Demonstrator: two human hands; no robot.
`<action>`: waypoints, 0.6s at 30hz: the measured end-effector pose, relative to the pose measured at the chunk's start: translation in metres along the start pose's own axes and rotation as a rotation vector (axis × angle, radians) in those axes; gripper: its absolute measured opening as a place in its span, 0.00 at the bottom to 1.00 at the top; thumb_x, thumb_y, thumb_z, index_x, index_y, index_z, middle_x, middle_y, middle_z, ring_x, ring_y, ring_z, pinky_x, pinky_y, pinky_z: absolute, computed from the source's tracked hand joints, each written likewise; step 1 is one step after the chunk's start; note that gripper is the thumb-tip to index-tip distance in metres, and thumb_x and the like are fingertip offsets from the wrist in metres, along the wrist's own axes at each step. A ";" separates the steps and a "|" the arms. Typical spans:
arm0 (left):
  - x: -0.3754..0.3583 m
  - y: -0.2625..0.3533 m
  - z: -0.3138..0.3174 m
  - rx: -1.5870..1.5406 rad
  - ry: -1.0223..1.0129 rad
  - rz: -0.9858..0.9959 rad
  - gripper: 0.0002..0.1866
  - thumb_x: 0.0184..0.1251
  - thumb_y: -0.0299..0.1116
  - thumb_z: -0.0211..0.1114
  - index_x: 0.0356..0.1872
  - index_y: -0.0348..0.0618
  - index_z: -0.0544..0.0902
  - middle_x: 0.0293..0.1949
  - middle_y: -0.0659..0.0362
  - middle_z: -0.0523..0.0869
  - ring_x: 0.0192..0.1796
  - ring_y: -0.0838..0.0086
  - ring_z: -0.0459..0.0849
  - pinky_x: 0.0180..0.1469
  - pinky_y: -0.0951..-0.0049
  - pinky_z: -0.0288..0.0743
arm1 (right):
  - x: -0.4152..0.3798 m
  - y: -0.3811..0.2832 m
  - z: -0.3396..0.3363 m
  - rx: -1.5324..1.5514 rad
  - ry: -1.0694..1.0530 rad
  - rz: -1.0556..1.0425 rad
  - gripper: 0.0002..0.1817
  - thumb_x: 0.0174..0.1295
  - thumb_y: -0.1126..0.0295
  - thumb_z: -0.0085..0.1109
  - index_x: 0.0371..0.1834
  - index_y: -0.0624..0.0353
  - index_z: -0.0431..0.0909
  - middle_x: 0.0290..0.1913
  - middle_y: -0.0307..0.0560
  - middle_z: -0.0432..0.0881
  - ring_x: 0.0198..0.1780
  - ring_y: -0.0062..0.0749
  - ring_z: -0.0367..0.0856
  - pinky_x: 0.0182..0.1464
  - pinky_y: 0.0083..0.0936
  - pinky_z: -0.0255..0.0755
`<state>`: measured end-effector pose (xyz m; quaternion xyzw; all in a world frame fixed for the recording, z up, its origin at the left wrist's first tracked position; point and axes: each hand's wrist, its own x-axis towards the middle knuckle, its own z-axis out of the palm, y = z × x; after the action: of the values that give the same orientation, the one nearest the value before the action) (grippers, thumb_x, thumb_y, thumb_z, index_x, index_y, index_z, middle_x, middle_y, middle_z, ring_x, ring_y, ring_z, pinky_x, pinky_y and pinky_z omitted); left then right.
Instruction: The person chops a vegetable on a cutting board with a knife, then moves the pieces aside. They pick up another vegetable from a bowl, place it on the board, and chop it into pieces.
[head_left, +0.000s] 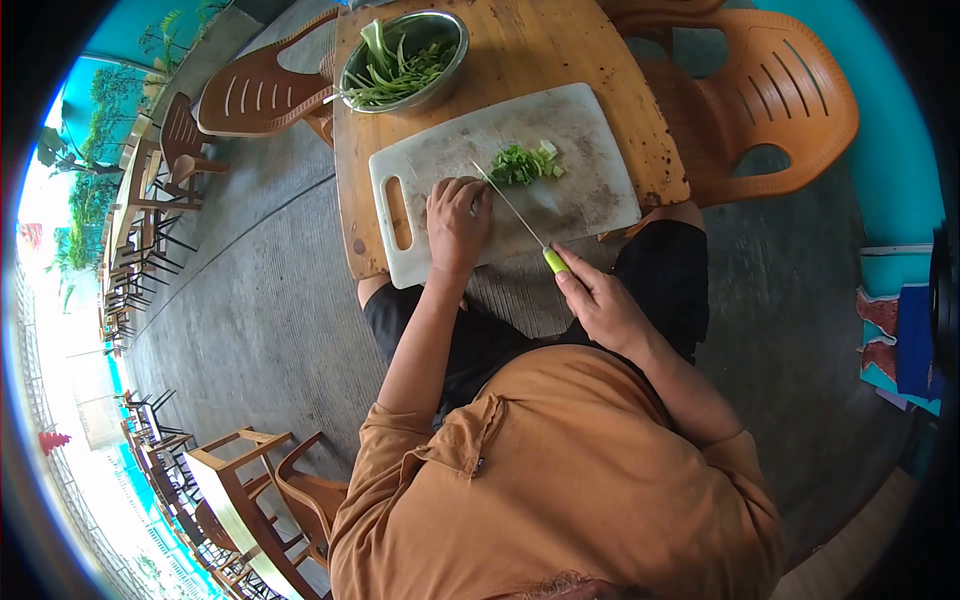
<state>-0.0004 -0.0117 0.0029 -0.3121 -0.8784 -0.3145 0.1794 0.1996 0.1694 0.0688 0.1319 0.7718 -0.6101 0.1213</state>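
Note:
My right hand (600, 305) grips the lime-green handle of a knife (516, 211). Its thin blade points up and left across the white cutting board (590, 125). Left of the blade, my left hand (458, 228) rests on the board with its fingers curled under; whatever they hold is hidden beneath them. Just right of the blade lies a small pile of chopped greens (517, 166), dark leafy bits with paler pieces at the right end. Some wet-looking smears mark the board around it.
A metal bowl (462, 62) of leafy green stalks (395, 78) stands behind the board on the wooden table (540, 40). Orange plastic chairs flank the table, one at the left (262, 88) and one at the right (790, 100). More tables and chairs line the far left.

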 end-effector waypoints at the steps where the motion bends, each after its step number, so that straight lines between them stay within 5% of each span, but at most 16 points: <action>1: 0.000 0.000 0.000 0.001 -0.002 0.005 0.09 0.65 0.28 0.76 0.45 0.41 0.92 0.50 0.57 0.93 0.58 0.57 0.87 0.67 0.56 0.78 | 0.000 0.003 0.002 -0.003 0.000 0.002 0.30 0.87 0.56 0.52 0.83 0.64 0.70 0.54 0.73 0.89 0.55 0.57 0.93 0.55 0.39 0.83; 6: -0.004 -0.004 0.005 -0.001 0.041 0.023 0.10 0.64 0.28 0.75 0.46 0.41 0.93 0.50 0.58 0.93 0.59 0.58 0.87 0.67 0.56 0.77 | -0.001 0.008 0.008 0.008 0.068 -0.100 0.30 0.87 0.56 0.52 0.83 0.63 0.70 0.38 0.67 0.88 0.41 0.50 0.93 0.47 0.38 0.81; 12: -0.002 -0.003 0.003 0.046 0.047 0.002 0.07 0.64 0.29 0.76 0.42 0.43 0.94 0.48 0.62 0.92 0.57 0.61 0.86 0.63 0.59 0.78 | -0.002 0.004 0.007 -0.013 0.037 -0.032 0.29 0.87 0.57 0.53 0.83 0.61 0.71 0.32 0.60 0.85 0.33 0.38 0.88 0.42 0.35 0.80; 16: -0.002 -0.003 0.003 0.047 0.057 0.018 0.06 0.65 0.29 0.76 0.41 0.43 0.94 0.47 0.63 0.92 0.57 0.62 0.86 0.62 0.59 0.78 | -0.002 0.003 0.007 -0.017 0.033 -0.037 0.29 0.87 0.57 0.53 0.83 0.63 0.71 0.33 0.63 0.86 0.35 0.41 0.90 0.44 0.35 0.81; 18: -0.002 -0.003 0.003 0.045 0.059 0.019 0.06 0.65 0.29 0.76 0.41 0.43 0.94 0.47 0.63 0.92 0.57 0.62 0.86 0.62 0.60 0.78 | -0.001 0.003 0.009 -0.038 0.070 -0.076 0.29 0.86 0.57 0.53 0.82 0.64 0.71 0.38 0.69 0.88 0.40 0.53 0.93 0.47 0.39 0.82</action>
<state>-0.0013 -0.0126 -0.0014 -0.3070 -0.8765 -0.3020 0.2153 0.2024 0.1612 0.0643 0.1214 0.7915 -0.5944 0.0735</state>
